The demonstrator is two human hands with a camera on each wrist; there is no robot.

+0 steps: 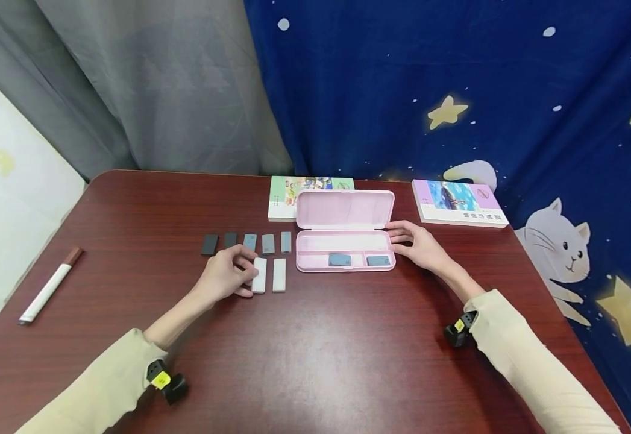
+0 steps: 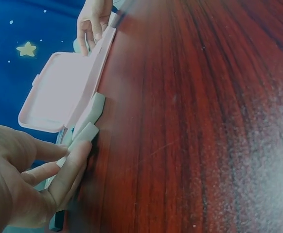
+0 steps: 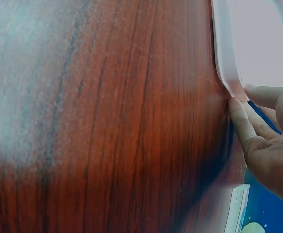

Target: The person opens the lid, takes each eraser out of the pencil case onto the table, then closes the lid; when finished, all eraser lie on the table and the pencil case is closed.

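Note:
A pink pencil case lies on the table with its lid raised. In its front part sit two grey-blue eraser-like blocks, one on the left and one on the right. My left hand pinches a white eraser-like block at its left side, by the table. Just right of it lies a second white block. With fairly straight fingers, my right hand touches the right end of the case. In the right wrist view, fingertips meet the case's corner.
Behind the white blocks runs a row of several dark and grey blocks. One book lies partly behind the raised lid, another at the back right. A white marker with a brown cap lies far left.

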